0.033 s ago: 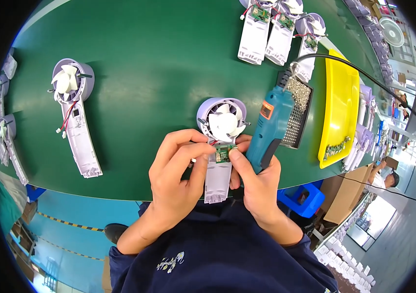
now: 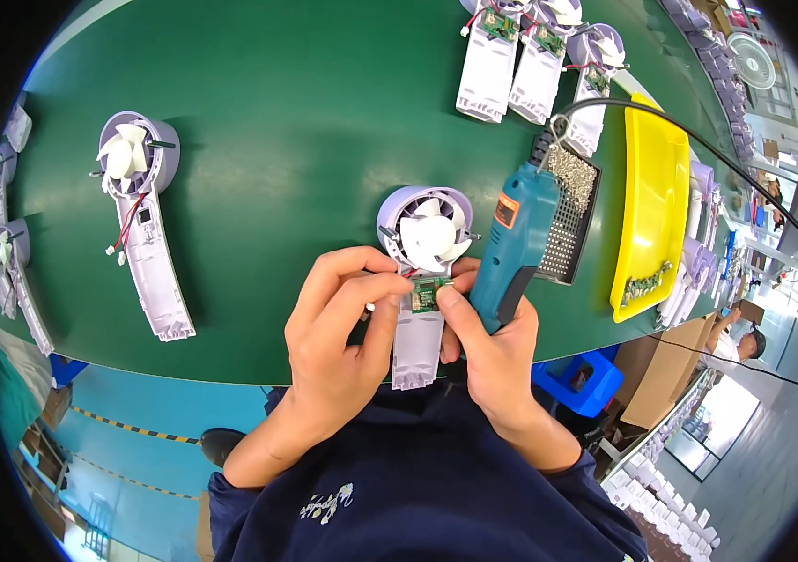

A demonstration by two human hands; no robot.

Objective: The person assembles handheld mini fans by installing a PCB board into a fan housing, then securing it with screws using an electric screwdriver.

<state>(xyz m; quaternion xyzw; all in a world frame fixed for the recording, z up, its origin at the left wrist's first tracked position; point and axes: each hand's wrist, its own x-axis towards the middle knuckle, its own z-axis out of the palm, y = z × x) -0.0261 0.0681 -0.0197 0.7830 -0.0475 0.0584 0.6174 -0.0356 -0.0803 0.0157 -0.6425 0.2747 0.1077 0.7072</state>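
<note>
In front of me on the green table lies a lavender fan housing (image 2: 422, 347) with a white fan (image 2: 432, 236) and a long hollow handle. A small green circuit board (image 2: 426, 295) sits over the handle just below the fan. My left hand (image 2: 343, 323) pinches the board's left edge, with a small white connector (image 2: 370, 307) by its fingers. The thumb of my right hand (image 2: 493, 347) presses the board's right edge. A teal electric screwdriver (image 2: 516, 229) is tucked in that hand, its lower end hidden by the fingers.
Right of the screwdriver stands a perforated metal tray (image 2: 563, 239) of small screws. Beyond it lies a yellow tray (image 2: 647, 206) with small parts. Another fan housing (image 2: 155, 262) lies at left; several with boards (image 2: 488, 75) lie at the back. A black cable (image 2: 689, 140) arches across the right.
The upper end of the electric screwdriver has tilted slightly to the left. Both hands, the board and the fan housing stay almost where they were.
</note>
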